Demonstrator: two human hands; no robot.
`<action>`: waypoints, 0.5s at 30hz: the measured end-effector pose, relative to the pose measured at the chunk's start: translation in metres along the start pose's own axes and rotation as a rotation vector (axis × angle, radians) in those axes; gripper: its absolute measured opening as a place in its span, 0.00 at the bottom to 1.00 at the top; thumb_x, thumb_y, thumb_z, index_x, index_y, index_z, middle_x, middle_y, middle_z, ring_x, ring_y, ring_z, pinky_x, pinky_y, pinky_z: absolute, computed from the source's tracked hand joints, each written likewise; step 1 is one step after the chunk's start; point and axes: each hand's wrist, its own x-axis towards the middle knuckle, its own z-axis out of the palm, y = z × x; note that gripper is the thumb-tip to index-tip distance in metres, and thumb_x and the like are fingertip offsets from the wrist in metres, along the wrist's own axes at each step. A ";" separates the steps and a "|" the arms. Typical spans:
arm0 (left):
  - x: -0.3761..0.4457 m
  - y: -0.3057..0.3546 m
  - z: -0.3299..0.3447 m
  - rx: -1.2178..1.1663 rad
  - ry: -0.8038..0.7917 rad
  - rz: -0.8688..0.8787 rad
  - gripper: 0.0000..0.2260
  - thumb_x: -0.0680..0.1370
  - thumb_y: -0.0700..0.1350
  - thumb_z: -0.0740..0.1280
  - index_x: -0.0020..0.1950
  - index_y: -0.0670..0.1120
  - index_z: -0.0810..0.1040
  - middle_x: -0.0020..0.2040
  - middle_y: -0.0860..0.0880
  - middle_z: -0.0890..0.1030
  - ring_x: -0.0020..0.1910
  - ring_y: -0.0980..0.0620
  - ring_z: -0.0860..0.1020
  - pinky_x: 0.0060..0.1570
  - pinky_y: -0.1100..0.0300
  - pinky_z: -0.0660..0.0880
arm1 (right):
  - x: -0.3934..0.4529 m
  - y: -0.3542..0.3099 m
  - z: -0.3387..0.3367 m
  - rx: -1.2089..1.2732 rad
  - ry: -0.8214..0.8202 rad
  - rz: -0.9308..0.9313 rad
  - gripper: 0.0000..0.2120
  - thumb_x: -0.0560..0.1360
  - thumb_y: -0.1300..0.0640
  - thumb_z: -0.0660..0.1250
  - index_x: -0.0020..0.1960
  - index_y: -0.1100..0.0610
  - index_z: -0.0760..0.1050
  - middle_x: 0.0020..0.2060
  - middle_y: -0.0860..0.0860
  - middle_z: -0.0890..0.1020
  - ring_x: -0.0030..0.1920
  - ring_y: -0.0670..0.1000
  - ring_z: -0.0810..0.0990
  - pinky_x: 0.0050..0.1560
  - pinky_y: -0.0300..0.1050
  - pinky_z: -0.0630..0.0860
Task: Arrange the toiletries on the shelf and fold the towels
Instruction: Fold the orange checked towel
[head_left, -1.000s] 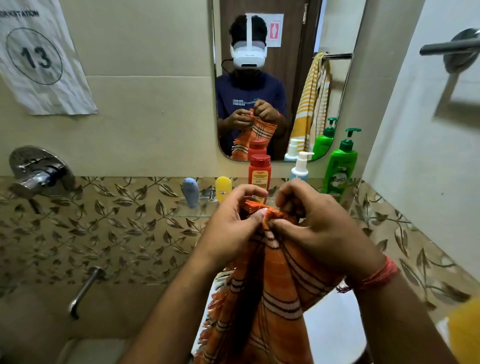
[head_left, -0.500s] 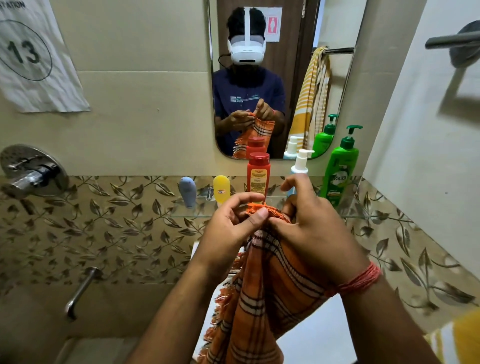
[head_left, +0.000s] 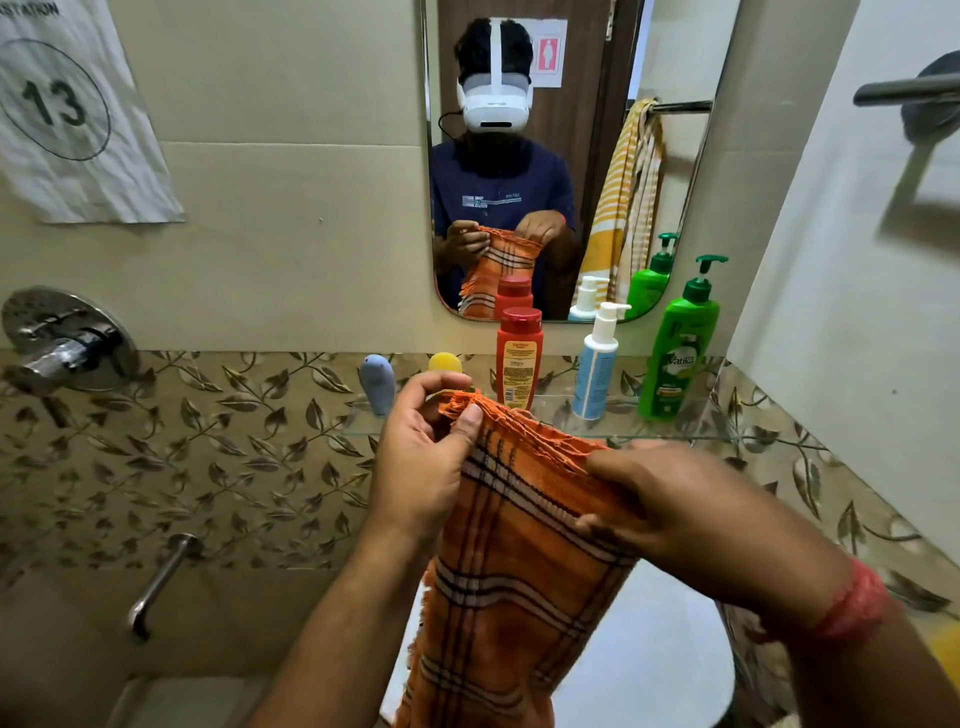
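Grip, left hand (head_left: 423, 462): thumb and fingers pinching the fringed top edge of the orange checked towel (head_left: 511, 582) at its left corner. Grip, right hand (head_left: 675, 514): fingers curled over the same top edge further right, thumb beneath, cloth caught between. Change since half a second ago: my two hands were then almost touching, the edge bunched between them; they now stand apart, the right hand lower and to the right, and the top edge is drawn out into a taut line. Towel, position: held in the air in front of me, before the glass shelf (head_left: 675, 434) and above a white basin (head_left: 660, 649). Towel, orientation: top edge slopes from upper left down to lower right; long axis runs downward from that edge, the free end hanging past the bottom of the view, the left side frayed. Shelf contents, left to right: one small blue bottle (head_left: 378, 383); one yellow item (head_left: 444, 362), partly hidden behind my left fingers; one red bottle (head_left: 518, 358), upright; one white and blue pump bottle (head_left: 596, 364), upright; one green pump bottle (head_left: 678, 353), upright, nearest the right wall. Mirror (head_left: 571, 156) above the shelf, showing a yellow striped towel (head_left: 626, 197) hung on a rail. Wall, left: paper sign (head_left: 72, 114) numbered 13; chrome tap handle (head_left: 62, 343); spout (head_left: 158, 584) below it. Red thread band (head_left: 852, 605) on my right wrist.
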 end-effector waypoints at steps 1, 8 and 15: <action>-0.003 0.001 0.001 0.005 0.004 0.010 0.09 0.80 0.37 0.66 0.57 0.49 0.77 0.45 0.48 0.84 0.42 0.53 0.85 0.40 0.63 0.80 | -0.004 0.000 -0.008 -0.063 0.007 0.033 0.09 0.77 0.37 0.61 0.51 0.40 0.72 0.41 0.37 0.72 0.45 0.40 0.69 0.48 0.41 0.69; -0.002 0.015 0.002 -0.048 0.044 0.075 0.09 0.80 0.36 0.66 0.57 0.48 0.77 0.49 0.45 0.84 0.45 0.52 0.85 0.40 0.63 0.81 | -0.017 0.010 -0.028 -0.037 0.213 0.028 0.14 0.69 0.29 0.55 0.40 0.38 0.69 0.46 0.40 0.68 0.49 0.45 0.66 0.43 0.42 0.70; -0.008 0.019 0.006 -0.040 0.061 0.168 0.10 0.79 0.35 0.66 0.55 0.49 0.78 0.46 0.49 0.84 0.44 0.55 0.85 0.40 0.65 0.80 | -0.023 0.028 -0.030 0.112 0.212 0.024 0.11 0.71 0.33 0.60 0.41 0.38 0.72 0.39 0.36 0.76 0.42 0.39 0.77 0.42 0.43 0.79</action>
